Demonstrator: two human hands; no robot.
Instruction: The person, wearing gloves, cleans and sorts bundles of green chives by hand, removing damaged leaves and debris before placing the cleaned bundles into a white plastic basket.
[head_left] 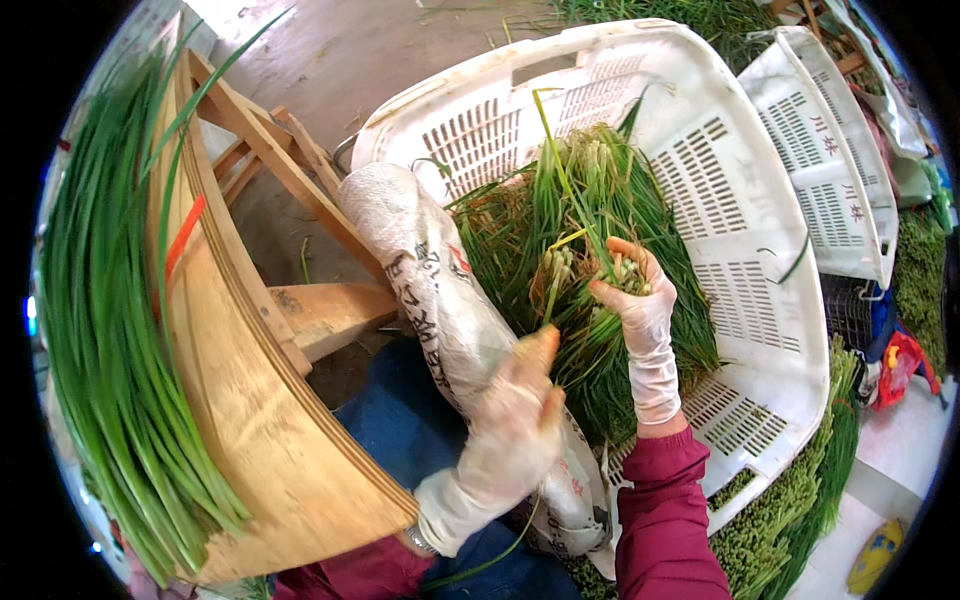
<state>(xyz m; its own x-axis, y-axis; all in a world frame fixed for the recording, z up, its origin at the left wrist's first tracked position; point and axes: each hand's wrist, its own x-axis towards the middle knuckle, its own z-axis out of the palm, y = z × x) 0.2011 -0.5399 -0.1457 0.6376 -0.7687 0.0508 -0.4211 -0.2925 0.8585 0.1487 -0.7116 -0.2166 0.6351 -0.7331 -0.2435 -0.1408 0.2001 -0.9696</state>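
Note:
My right hand (640, 305), in a thin white glove with orange fingertips, is closed around a small bunch of chive stalks (622, 274) above the basket. Under it, a heap of long green garlic chives (655, 345) with pale and yellowed stalks fills the middle of the white plastic basket (770, 300). My left hand (505, 425), gloved alike, is over a rolled white sack (395, 215) at the basket's near left rim. Motion blurs its fingers, so whether they hold anything cannot be told.
On my left, a curved plywood board (250, 400) on a wooden frame carries long green chives (110, 330) and an orange strip (183, 235). More white baskets (830, 160) stand at the far right. Bundled chives (790, 500) lie beyond the basket's right side, near a yellow object (876, 556).

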